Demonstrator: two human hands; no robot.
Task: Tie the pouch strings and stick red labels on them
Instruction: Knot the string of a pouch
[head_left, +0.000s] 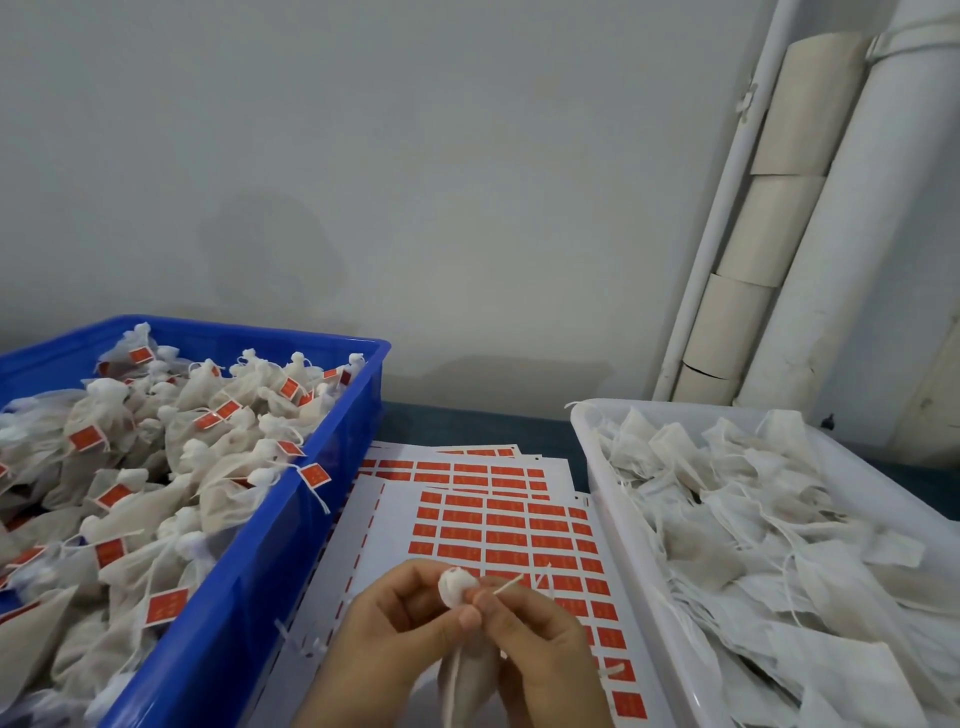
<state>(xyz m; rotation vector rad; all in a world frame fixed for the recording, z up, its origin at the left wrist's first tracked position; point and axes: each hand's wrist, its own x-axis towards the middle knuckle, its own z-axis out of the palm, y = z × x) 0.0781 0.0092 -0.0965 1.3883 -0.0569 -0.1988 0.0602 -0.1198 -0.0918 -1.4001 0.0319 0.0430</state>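
A small white mesh pouch (470, 675) hangs between my hands at the bottom centre, its gathered top (456, 586) bunched into a ball. My left hand (387, 631) grips the pouch at its neck. My right hand (540, 649) pinches the pouch's thin string (511, 583), which sticks out to the upper right. Sheets of red labels (511, 530) lie on the table under and beyond my hands.
A blue crate (270, 566) on the left holds several tied pouches with red labels. A white bin (631, 545) on the right is full of untied pouches. A grey wall stands behind, with white pipes and cardboard tubes (769, 218) at the right.
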